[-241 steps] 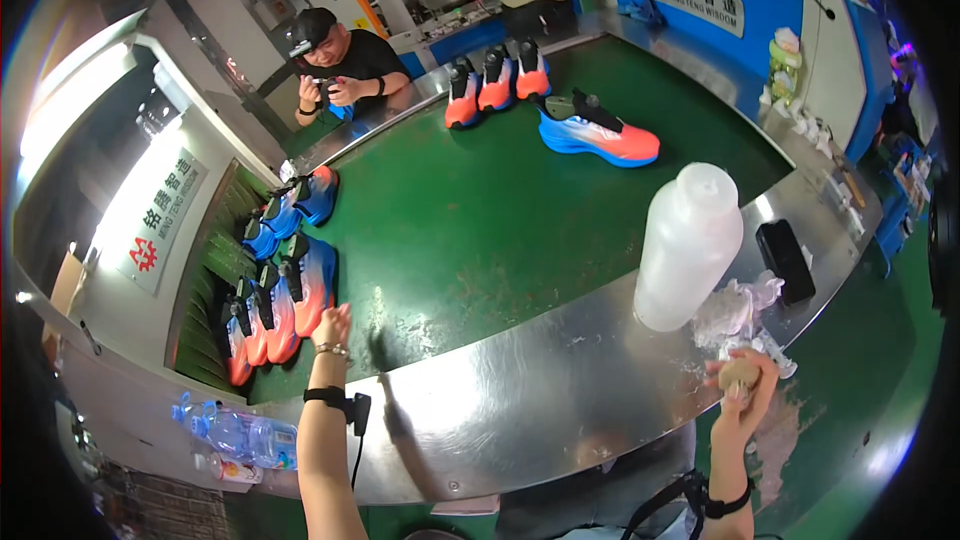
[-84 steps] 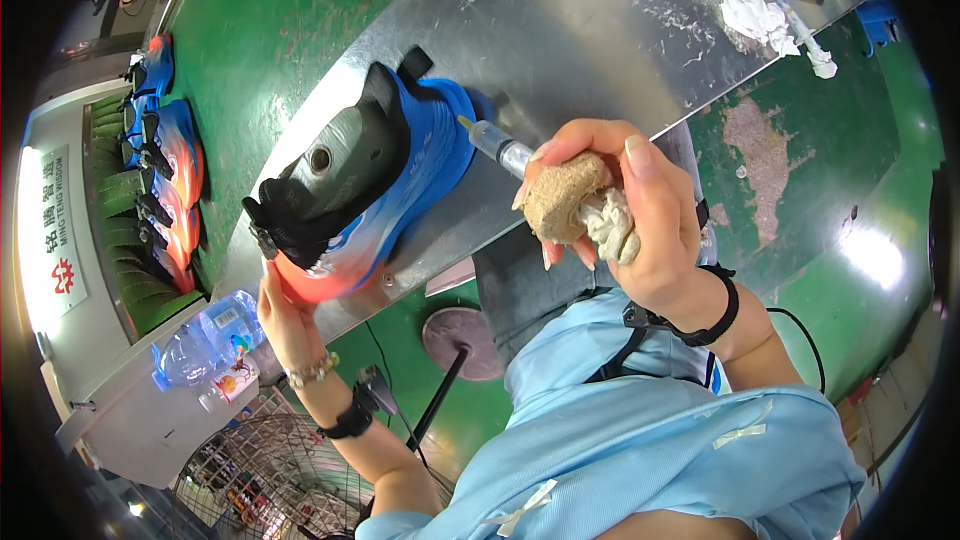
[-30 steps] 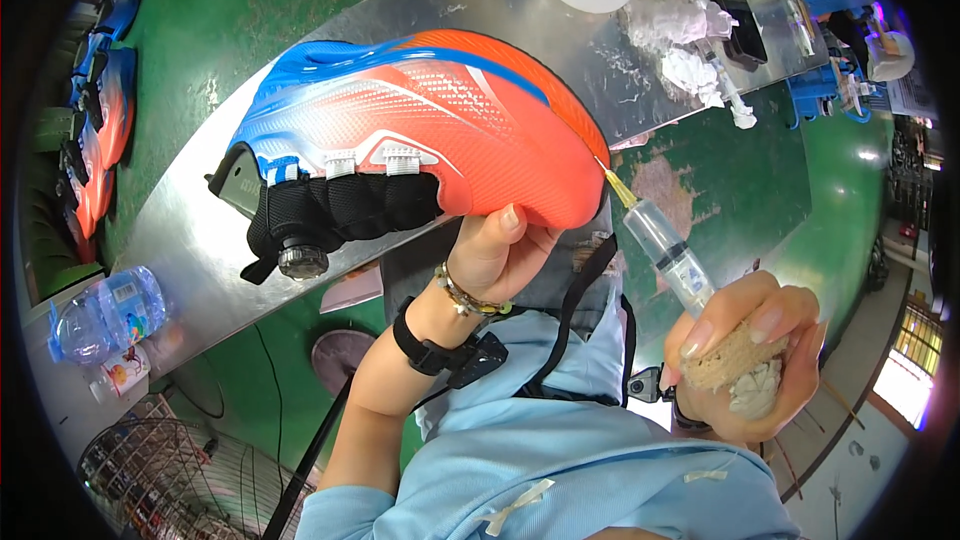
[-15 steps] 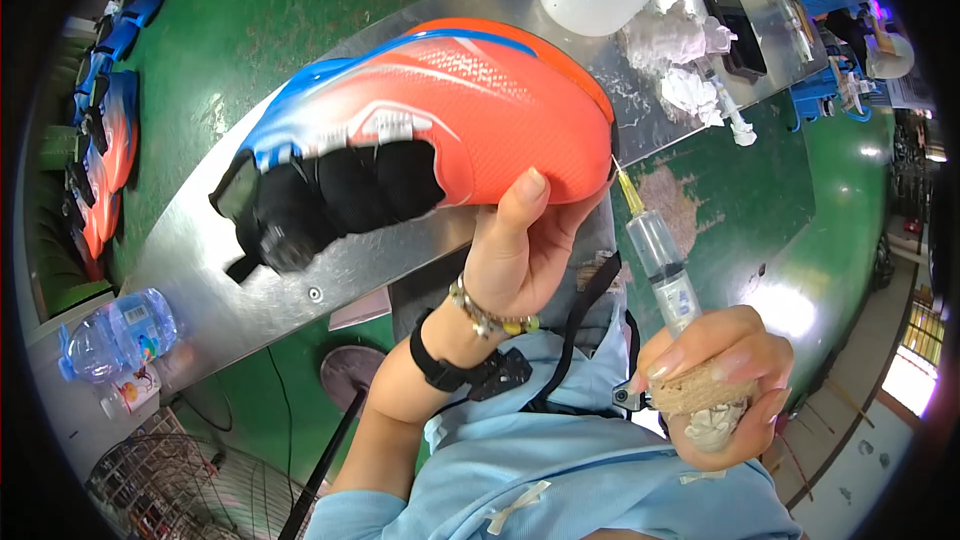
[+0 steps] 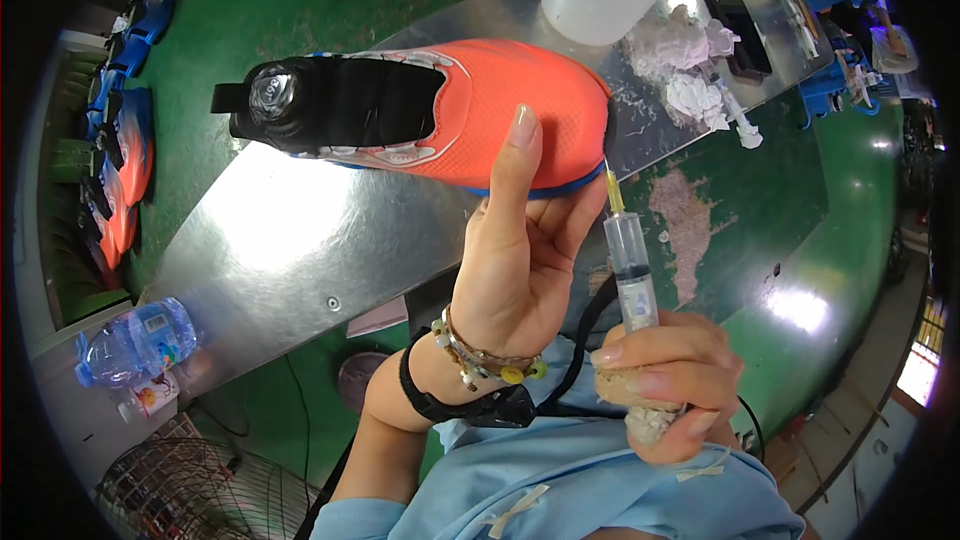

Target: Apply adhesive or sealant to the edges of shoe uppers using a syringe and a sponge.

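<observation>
Rolled top-side up, the likely light, springy shoe (image 5: 415, 105) suits the left hand (image 5: 510, 250) clasping its three-o'clock toe (image 5: 575, 105), the right hand (image 5: 680, 370) gripping a syringe (image 5: 628, 252).

Printed matter in my view: a barcode label (image 5: 160, 333) on the clear bottle (image 5: 120, 355); a red-and-yellow printed label on the smaller bottle (image 5: 150, 397) beside it; bluish marks on the syringe (image 5: 632, 270) in my right hand (image 5: 675, 375), their characters too small to read
</observation>
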### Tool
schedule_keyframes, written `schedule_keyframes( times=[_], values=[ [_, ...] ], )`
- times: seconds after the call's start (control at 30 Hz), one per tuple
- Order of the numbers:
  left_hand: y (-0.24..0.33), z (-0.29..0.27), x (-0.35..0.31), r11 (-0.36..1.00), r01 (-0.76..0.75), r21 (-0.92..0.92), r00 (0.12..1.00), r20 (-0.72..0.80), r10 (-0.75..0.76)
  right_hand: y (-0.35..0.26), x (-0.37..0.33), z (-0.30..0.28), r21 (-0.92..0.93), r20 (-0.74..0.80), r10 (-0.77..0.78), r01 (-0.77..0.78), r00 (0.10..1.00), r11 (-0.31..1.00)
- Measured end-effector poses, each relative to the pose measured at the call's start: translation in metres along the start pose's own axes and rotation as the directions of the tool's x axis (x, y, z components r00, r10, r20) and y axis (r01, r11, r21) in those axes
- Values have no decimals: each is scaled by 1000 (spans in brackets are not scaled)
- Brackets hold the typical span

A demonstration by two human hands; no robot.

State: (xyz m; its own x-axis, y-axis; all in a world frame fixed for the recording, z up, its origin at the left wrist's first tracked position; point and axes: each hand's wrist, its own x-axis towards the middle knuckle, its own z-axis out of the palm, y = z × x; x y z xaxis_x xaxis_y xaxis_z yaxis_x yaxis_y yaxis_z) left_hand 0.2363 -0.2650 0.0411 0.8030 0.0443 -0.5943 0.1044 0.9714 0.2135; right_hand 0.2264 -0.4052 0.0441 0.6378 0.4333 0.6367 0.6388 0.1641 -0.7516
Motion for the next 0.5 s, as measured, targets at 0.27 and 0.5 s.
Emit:
schedule_keyframes(
  times=[0.27, 0.5],
  values=[
    [-4, 0, 10, 997, -63, 46, 998, -10, 64, 10, -6, 0, -56, 25, 2, -1, 1000, 998],
    [3, -4, 11, 994, -84, 66, 996, 11, 84, 9, -6, -17, 19, -53, -1, 2, 999, 1000]
  ],
)
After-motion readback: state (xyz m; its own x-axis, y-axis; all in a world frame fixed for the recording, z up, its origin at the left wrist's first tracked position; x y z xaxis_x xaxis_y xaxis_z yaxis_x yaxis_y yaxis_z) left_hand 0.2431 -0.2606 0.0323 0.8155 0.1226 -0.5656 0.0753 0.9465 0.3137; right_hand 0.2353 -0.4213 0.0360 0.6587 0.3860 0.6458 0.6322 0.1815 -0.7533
